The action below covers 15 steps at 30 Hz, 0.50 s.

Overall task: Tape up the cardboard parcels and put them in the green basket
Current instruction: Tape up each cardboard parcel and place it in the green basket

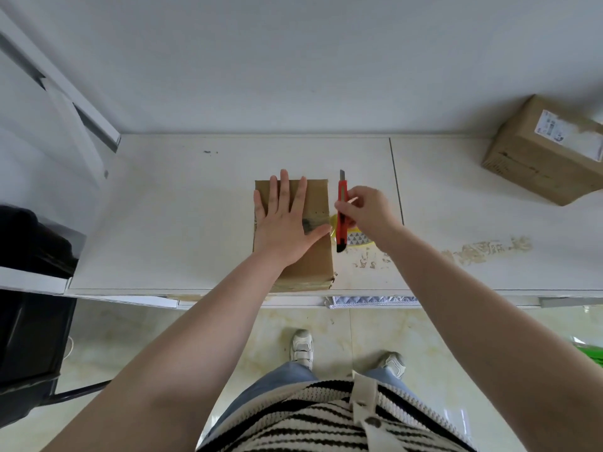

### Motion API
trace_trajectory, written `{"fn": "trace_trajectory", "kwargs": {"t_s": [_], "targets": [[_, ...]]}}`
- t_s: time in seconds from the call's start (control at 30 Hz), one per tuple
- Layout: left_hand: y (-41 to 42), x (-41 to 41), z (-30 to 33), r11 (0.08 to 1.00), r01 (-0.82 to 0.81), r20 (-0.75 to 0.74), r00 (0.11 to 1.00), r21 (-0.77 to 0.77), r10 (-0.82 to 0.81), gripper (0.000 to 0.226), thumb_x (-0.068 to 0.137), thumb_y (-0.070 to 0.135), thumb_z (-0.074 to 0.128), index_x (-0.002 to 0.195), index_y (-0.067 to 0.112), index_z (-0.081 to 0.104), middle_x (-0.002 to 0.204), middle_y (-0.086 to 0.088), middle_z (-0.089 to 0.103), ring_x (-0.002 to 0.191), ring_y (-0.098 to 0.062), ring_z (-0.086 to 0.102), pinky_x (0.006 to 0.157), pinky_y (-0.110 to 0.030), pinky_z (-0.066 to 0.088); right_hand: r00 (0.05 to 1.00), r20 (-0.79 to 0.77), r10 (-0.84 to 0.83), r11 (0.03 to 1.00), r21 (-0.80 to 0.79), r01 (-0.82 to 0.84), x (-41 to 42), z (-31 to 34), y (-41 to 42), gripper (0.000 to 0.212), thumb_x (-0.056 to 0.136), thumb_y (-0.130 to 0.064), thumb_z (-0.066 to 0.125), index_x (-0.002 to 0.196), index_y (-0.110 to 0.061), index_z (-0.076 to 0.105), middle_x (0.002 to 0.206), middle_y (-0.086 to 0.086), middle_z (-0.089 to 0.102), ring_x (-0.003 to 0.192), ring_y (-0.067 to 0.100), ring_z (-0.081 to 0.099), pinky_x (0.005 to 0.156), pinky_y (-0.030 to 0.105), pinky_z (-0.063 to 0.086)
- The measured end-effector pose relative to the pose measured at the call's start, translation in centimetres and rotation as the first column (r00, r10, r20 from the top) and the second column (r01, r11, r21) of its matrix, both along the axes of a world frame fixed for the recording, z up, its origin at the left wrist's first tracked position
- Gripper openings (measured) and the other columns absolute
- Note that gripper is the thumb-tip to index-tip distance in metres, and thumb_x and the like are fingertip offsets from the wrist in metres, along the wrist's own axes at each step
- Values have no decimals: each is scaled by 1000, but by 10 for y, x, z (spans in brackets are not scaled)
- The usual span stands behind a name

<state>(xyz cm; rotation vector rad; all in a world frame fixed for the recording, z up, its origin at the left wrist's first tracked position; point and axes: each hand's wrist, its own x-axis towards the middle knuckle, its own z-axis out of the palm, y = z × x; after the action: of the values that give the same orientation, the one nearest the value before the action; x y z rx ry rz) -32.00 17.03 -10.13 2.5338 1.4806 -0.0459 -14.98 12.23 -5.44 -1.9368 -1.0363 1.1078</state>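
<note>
White desk (195, 223) pushed against a plain wall, a bit scuffed w/ peeled patches on the right side, pale tiled floor below.

Left hand (287, 223) is flat, fingers spread, pressing down on top of the small cardboard parcel (313, 262) that sits near the front edge of the desk, about the middle. Looks like there's a strip of clear tape across the top, right by the thumb, w/ a dark smudge under it. Right hand (365, 210) is just beside the parcel's right edge, fingers curled round a red box cutter (342, 216), blade end pointing away toward the wall. Under that hand there's a tape roll (355, 238), yellowish w/ a triangle pattern, mostly hidden so can't tell much about it.

Further out: second, bigger parcel (545, 151) w/ a shipping label at the far right of the desk, well apart from the first. A sliver of smth green (590, 352) shows at the right frame edge down by the floor, prob the basket but can't say for sure. Dark bin-like thing on the left.

Step-wise imo this is the cut: tape's laid over the box, now it needs slicing off the roll. Next move needs the blade brought to the tape at the parcel's right edge while the left hand keeps the box pinned, fingers clear of the blade.
</note>
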Motion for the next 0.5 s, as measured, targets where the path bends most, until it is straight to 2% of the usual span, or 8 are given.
{"fn": "trace_trajectory", "kwargs": {"t_s": [0.07, 0.1, 0.27, 0.37, 0.43, 0.5], "targets": [[3, -2, 1, 1000, -24, -1, 1000, -7, 24, 100, 77, 87, 8, 153, 29, -20, 159, -8, -30, 146, -26, -28, 118, -55, -14, 995, 95, 30, 999, -26, -28, 6, -8, -5, 21, 94, -19, 61, 85, 0, 60, 84, 21, 67, 74, 31, 67, 73, 43, 58], [5, -3, 2, 999, -37, 1, 999, -7, 37, 100, 77, 87, 8, 153, 29, -19, 159, -8, -29, 146, -27, -27, 117, -54, -14, 991, 120, 52, 998, -37, -48, 9, -10, -6, 24, 95, -20, 59, 83, 1, 58, 81, 23, 63, 72, 32, 62, 74, 46, 55], [13, -7, 5, 1000, -7, -7, 1000, -6, 7, 99, 81, 85, 17, 154, 28, -18, 160, -9, -28, 147, -28, -25, 118, -55, -11, 965, 129, 229, 970, -116, -214, 9, -4, -7, 31, 94, -23, 59, 65, -11, 58, 68, 2, 49, 59, 16, 45, 58, 27, 37], [14, -9, 5, 1000, 9, -1, 1000, -1, -9, 99, 82, 85, 19, 154, 28, -17, 160, -8, -28, 147, -27, -25, 119, -54, -11, 974, 101, 204, 972, -139, -190, 9, -4, -9, 24, 92, -19, 60, 76, -1, 66, 88, 4, 55, 68, 17, 51, 64, 31, 44], [14, -10, 4, 1000, 12, 3, 1000, 4, -12, 99, 82, 85, 20, 154, 28, -17, 160, -8, -28, 147, -27, -25, 119, -54, -11, 987, 3, 160, 980, -121, -158, 14, -4, -13, 12, 88, -11, 62, 78, -5, 65, 97, 4, 57, 72, 17, 56, 68, 32, 49], [14, -10, 4, 1000, 10, 4, 1000, 5, -10, 99, 82, 85, 20, 154, 28, -18, 159, -8, -29, 147, -27, -26, 118, -54, -12, 984, -61, 166, 977, -126, -173, 18, -5, -17, 6, 85, -6, 63, 80, -10, 62, 98, 5, 59, 72, 17, 58, 64, 30, 51]]}}
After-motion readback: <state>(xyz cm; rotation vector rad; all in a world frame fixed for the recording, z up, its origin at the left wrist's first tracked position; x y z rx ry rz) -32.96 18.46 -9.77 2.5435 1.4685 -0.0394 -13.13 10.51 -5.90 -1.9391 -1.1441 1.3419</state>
